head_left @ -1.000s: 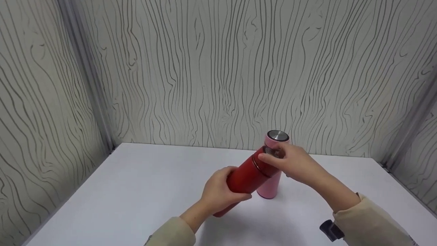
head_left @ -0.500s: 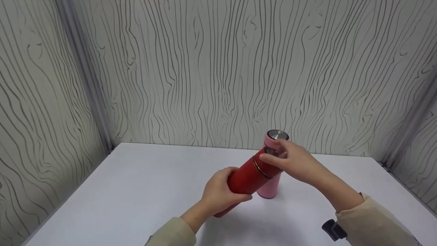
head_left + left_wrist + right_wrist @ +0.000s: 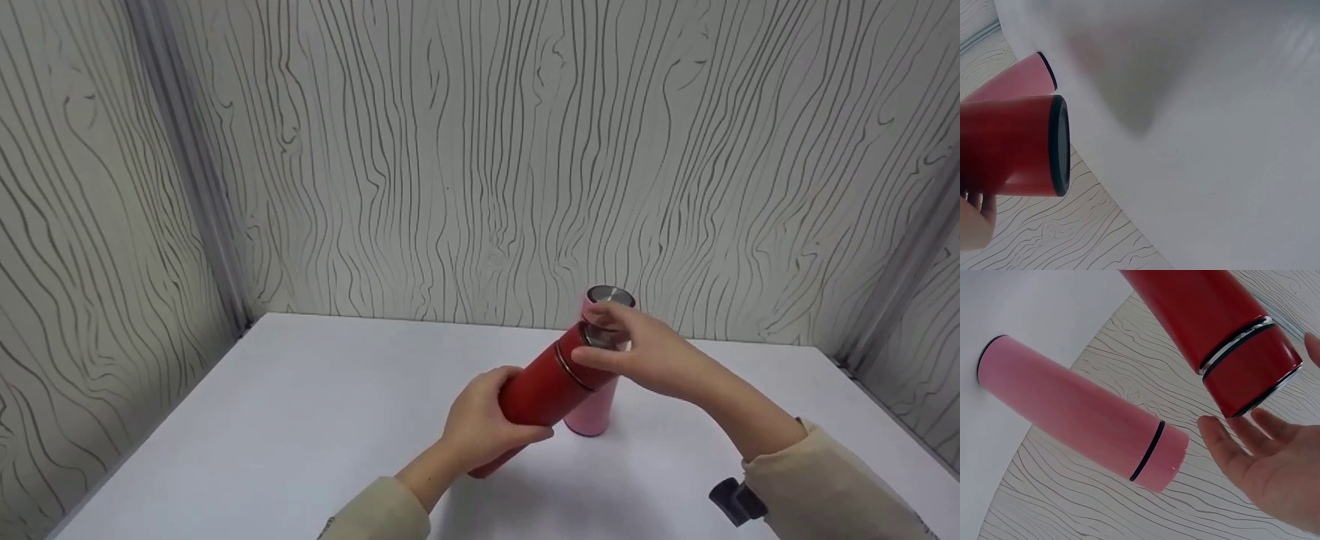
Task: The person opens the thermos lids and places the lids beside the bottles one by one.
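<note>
My left hand grips the body of a red thermos bottle, tilted with its capped end up to the right and raised over the table. In the left wrist view the dark-rimmed base of the red thermos faces the camera, with fingers curled at its lower side. Around the capped end, my right hand is spread, thumb on the near side. The right wrist view shows its fingers loosely bent just off the red lid. Partly hidden behind the red bottle, a pink thermos stands upright.
The white table reaches back to a wood-grain patterned wall. Similar panels flank it, with metal posts at the corners. A dark device sits at the right sleeve.
My right hand's fingers have loosened and lifted slightly off the red lid, baring more of its metal top. The left hand and both bottles stay nearly in place.
</note>
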Motion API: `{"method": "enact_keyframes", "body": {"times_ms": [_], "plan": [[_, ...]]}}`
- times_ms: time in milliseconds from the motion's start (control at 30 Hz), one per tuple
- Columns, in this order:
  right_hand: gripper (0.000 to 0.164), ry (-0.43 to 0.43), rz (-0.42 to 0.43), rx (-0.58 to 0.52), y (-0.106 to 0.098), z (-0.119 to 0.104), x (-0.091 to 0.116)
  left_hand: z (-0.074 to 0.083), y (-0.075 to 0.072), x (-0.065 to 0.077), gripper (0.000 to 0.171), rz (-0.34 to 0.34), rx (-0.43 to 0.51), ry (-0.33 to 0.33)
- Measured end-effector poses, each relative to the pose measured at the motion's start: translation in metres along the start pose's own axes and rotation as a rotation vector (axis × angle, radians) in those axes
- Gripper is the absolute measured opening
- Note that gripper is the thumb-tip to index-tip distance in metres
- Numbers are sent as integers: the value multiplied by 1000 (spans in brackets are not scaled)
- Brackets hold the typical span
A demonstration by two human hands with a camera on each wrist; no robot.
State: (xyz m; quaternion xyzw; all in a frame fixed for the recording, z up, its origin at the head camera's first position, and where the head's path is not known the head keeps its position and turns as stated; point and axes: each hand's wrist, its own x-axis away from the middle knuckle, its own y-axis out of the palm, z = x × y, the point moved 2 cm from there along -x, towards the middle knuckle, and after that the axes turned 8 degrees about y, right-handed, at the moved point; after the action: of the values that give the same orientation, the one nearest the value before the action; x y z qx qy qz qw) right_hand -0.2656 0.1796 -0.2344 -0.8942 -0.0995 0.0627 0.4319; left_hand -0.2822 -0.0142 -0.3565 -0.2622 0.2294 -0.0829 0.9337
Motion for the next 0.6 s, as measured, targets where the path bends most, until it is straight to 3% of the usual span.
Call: {"method": "enact_keyframes", "body": {"times_ms": [133, 267, 467, 600], "plan": [[79, 109, 62, 51, 3, 0, -2, 0, 1, 0, 66, -3, -12, 0], [73, 152, 91, 101, 5, 0, -4, -1, 2, -1, 65, -5, -25, 3], [55, 74, 21, 11, 4, 0, -2, 1, 0, -1, 64, 2, -27, 11], [57, -4, -30, -22, 2, -1, 0, 1, 0, -1, 63, 2, -19, 7]]}}
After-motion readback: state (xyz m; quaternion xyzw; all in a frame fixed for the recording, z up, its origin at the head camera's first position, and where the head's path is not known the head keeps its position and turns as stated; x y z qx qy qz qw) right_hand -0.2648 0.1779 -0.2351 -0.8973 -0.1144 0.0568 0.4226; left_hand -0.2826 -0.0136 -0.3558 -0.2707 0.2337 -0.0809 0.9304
